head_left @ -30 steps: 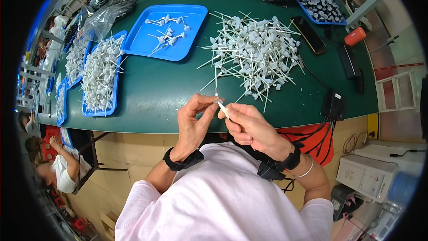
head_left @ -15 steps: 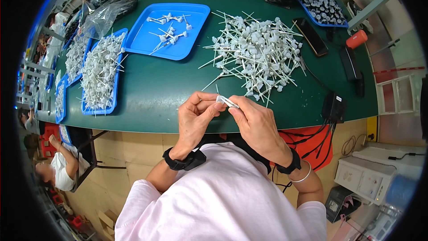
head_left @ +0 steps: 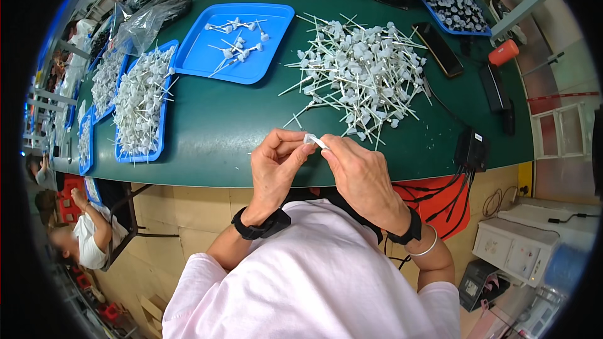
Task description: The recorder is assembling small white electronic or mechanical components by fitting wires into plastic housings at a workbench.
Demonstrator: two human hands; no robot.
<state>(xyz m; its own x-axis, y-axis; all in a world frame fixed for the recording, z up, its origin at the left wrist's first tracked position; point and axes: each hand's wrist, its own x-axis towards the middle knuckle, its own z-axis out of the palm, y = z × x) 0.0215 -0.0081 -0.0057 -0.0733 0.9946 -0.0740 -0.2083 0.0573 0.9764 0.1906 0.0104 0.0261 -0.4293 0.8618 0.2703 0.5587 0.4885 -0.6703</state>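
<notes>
Close to the table's near edge, my left hand (head_left: 271, 166) pinches a small part with a translucent whitish cap (head_left: 309, 139). From the other side my right hand (head_left: 361, 172) grips the part's white wire-like stem (head_left: 320, 144) between thumb and forefinger. The fingertips almost meet and cover much of the part. Beyond my hands, to the right, lies a big heap of similar white parts (head_left: 364, 72), thin stems pointing every way. Several more lie spread out on a blue tray (head_left: 207, 63) farther left.
More blue trays (head_left: 161, 141) at the left are heaped with white parts. Plastic bags (head_left: 157, 16) lie at the far left. A phone (head_left: 438, 49), a black box with cables (head_left: 471, 149) and a tray of dark-and-clear pieces (head_left: 453, 11) are at the right. Other people sit nearby.
My right fingers have shifted slightly on the stem, which now shows as a single white strip instead of two. My left hand holds almost the same place.
</notes>
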